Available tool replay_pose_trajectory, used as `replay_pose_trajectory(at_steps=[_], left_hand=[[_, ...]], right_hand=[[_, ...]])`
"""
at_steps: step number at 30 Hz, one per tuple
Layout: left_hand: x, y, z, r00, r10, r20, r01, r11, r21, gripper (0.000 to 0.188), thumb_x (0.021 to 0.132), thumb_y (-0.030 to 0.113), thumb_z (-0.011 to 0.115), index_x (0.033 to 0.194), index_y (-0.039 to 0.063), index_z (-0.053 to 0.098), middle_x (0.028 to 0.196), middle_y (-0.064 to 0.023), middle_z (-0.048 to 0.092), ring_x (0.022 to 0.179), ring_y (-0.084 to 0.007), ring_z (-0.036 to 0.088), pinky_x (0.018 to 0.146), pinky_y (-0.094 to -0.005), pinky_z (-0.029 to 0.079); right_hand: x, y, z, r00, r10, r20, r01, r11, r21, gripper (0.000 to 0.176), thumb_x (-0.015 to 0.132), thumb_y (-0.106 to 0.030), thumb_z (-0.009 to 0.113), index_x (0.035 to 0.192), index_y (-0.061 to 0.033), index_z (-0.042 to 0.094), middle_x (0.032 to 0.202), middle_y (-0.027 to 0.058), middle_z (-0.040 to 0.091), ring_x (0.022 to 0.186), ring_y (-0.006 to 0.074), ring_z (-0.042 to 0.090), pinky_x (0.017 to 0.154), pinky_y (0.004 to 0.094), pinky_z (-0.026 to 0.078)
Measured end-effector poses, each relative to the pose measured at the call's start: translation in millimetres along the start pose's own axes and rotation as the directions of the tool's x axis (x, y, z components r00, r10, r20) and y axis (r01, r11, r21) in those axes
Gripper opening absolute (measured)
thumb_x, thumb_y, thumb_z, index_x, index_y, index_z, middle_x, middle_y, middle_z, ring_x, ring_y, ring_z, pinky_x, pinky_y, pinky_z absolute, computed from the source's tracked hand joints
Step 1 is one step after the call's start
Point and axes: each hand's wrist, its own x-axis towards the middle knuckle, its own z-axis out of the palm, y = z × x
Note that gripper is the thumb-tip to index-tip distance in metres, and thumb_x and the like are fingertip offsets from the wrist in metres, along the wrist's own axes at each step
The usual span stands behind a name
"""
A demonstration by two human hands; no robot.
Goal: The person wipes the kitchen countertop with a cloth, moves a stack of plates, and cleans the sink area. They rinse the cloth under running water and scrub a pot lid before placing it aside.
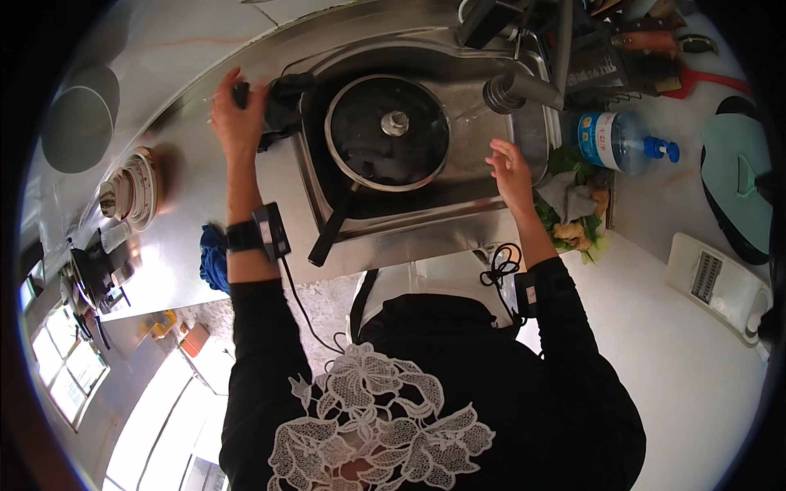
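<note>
A frying pan under a glass lid (pixel 424 135) with a knobbed top rests in the stainless steel sink (pixel 476 123), its black handle pointing toward me over the front rim. My left hand (pixel 238 116) is raised at the sink's left, blurred, with a small dark object at its fingers; whether it grips this is unclear. Beside that hand a black cloth or bag (pixel 285 107) lies over the sink's left edge. Above the sink's right front part, my right hand (pixel 511 175) is held with fingers apart and nothing in it. The grey faucet (pixel 534 91) reaches over the sink's right side.
Right of the sink are leafy greens (pixel 589 230) with a grey cloth, a blue-labelled pump bottle (pixel 614 141), knives (pixel 645 41) and a white kitchen scale or grater-like device (pixel 706 282). Stacked bowls (pixel 144 187) and a blue cloth (pixel 213 258) lie on the left counter.
</note>
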Motion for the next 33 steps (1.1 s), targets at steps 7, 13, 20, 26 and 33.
replay_pose_trajectory(at_steps=[7,13,20,26,33], left_hand=[[-23,-75,20,0.927,0.178,0.331,-0.333,0.797,0.504,0.089,0.076,0.014,0.076,0.152,0.037,0.034,0.152,-0.0071,0.038,0.136,-0.0312,0.043,0.094,-0.0481,0.053],[28,-85,-17,0.954,0.273,-0.125,-0.198,0.886,0.42,0.063,0.074,0.003,0.065,0.13,0.033,0.062,0.127,-0.0033,0.058,0.113,-0.0269,0.062,0.083,-0.0424,0.056],[40,-84,-27,0.901,0.412,-0.139,-0.339,0.865,0.37,0.069,0.08,0.016,0.075,0.144,0.023,0.049,0.143,-0.0109,0.047,0.128,-0.0364,0.049,0.102,-0.0472,0.044],[-37,-71,25,0.905,0.296,0.305,-0.4,0.836,0.376,0.075,0.088,0.032,0.072,0.153,0.023,0.036,0.154,-0.0129,0.04,0.138,-0.036,0.042,0.11,-0.0642,0.027],[-159,53,58,0.945,0.191,0.267,-0.107,0.948,-0.301,0.019,0.093,0.012,0.067,0.111,0.004,0.072,0.103,-0.0124,0.072,0.091,-0.0296,0.069,0.078,-0.0353,0.054]], right_hand=[[-11,-10,2,0.998,-0.063,-0.014,0.063,0.998,-0.001,0.033,0.104,-0.023,0.052,0.133,-0.0071,0.054,0.132,0.0094,0.062,0.102,0.0199,0.069,0.078,0.0296,0.052],[-27,-20,-18,0.992,-0.045,-0.118,0.053,0.996,0.069,0.028,0.102,-0.013,0.053,0.129,-0.0064,0.056,0.128,0.0097,0.064,0.099,0.0203,0.071,0.079,0.0295,0.054],[-35,-4,-22,0.985,0.035,-0.167,-0.02,0.996,0.087,0.028,0.101,-0.016,0.056,0.128,-0.0078,0.058,0.128,0.0111,0.064,0.099,0.0219,0.07,0.079,0.0311,0.054],[-51,-16,-39,0.968,-0.232,-0.1,0.183,0.917,-0.355,0.03,0.089,-0.015,0.067,0.118,-0.0104,0.064,0.121,0.0095,0.065,0.1,0.0284,0.068,0.081,0.0372,0.054],[-83,-19,-94,0.827,-0.468,-0.312,-0.151,0.349,-0.925,0.028,0.08,-0.017,0.074,0.107,-0.0173,0.067,0.12,0.0015,0.065,0.109,0.0239,0.058,0.089,0.0425,0.041]])
